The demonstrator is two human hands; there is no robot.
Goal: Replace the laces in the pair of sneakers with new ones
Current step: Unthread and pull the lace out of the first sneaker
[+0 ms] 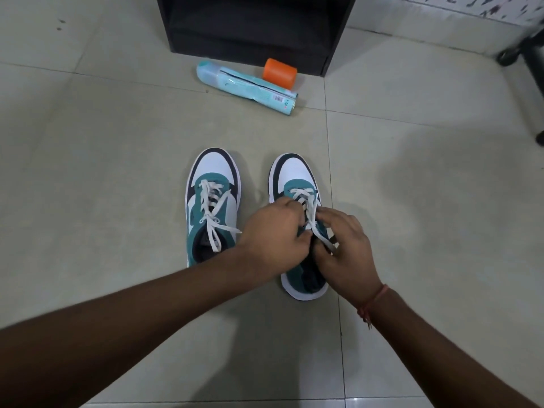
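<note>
Right sneaker (pixel 297 184): teal, white and dark navy, standing on the tiled floor (pixel 103 172) near its middle, toe pointing away from the person; both hands are on it.
White lace (pixel 309 213): threaded crosswise through the right sneaker's eyelets, loose ends trailing toward the heel.
Left hand (pixel 272 234): fingers curled over the shoe's inner side, pinching the lace near the tongue.
Right hand (pixel 347 248): fingers bent, fingertips gripping the lace on the outer side, just beside the left hand; a red thread band (pixel 374 301) circles the wrist.
Left sneaker (pixel 212 201): same colours, standing just beside the right one, apart from it, its own white lace (pixel 212 213) untied with ends lying across the opening.
Spray can (pixel 247 86): pale blue, lying on its side toward the far edge of the floor; a barcode shows near its base, other print too small to read.
Orange cap (pixel 279 73): lying touching the can's far side.
Dark cabinet (pixel 253 28): standing behind them.
</note>
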